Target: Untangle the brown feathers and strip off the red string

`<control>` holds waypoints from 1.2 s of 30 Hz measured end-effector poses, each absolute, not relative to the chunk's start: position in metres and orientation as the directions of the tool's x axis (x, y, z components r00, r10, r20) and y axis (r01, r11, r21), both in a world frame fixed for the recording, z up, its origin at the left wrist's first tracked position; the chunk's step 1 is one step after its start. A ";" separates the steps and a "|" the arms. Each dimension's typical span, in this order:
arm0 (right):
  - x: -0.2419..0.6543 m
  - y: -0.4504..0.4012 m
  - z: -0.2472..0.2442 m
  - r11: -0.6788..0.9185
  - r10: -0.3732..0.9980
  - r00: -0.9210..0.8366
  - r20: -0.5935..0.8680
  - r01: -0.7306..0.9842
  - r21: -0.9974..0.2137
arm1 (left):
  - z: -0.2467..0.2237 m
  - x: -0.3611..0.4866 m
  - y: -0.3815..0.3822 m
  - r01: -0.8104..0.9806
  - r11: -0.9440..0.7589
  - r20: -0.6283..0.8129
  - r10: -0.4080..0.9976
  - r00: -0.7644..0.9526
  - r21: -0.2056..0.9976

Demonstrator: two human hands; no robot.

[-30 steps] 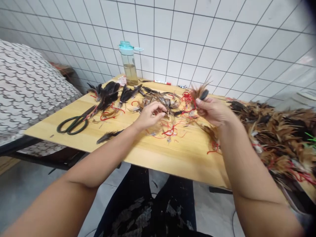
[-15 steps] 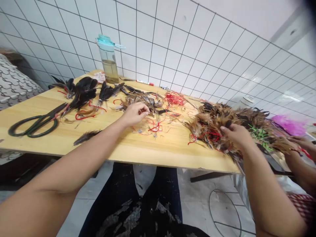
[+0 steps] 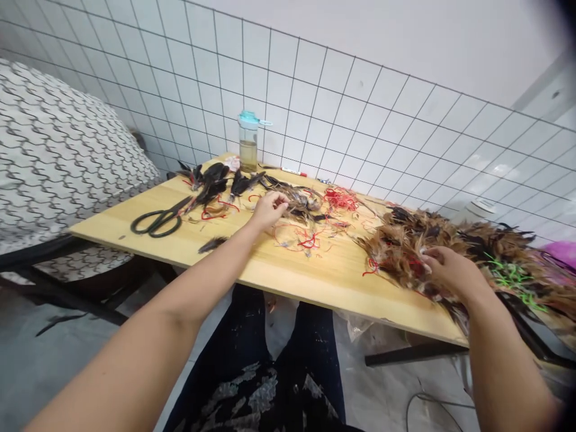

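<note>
Feather mass runs L-R under R hand

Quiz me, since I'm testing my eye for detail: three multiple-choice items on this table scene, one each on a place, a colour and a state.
1. Where do the scissors lie? A) on the table, left of the left hand; B) on the floor; C) in the air, held up.
2. What colour is the lid of the bottle? A) red; B) teal; C) black.
3. What is the right hand doing? A) holding scissors; B) resting on the feather pile; C) gripping the bottle.

1 A: they lie flat on the wood.
2 B: the lid shows teal.
3 B: the hand lies on the feathers.
</note>
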State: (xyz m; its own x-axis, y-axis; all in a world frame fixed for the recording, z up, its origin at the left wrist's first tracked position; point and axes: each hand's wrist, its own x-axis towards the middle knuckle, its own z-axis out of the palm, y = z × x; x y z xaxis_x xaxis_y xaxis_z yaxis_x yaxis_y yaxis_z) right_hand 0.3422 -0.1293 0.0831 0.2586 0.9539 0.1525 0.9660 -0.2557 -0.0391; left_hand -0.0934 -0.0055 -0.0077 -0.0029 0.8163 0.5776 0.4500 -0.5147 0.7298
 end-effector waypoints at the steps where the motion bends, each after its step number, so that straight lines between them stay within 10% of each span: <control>1: 0.334 -0.130 0.082 -0.216 0.971 0.218 0.095 0.976 -0.039 | -0.007 -0.095 -0.008 0.450 -0.520 0.579 0.815 0.009 0.726; 8: 0.241 -0.107 0.055 0.206 0.979 -0.206 0.007 0.978 -0.030 | -0.017 -0.091 -0.043 0.484 -0.659 0.566 0.748 0.346 0.575; 19: 0.166 -0.037 0.007 0.272 0.958 -0.257 0.124 0.955 -0.121 | -0.012 -0.051 -0.062 0.682 -0.699 0.332 0.709 0.622 0.216; 28: 0.181 0.010 -0.011 0.091 0.971 -0.048 0.236 0.980 -0.177 | 0.029 -0.108 -0.037 0.729 -0.643 0.117 0.764 0.635 0.236; 36: 0.183 0.014 -0.035 0.152 0.886 -0.100 0.452 0.985 -0.079 | 0.079 -0.081 0.053 0.771 -0.566 0.307 0.819 0.485 0.292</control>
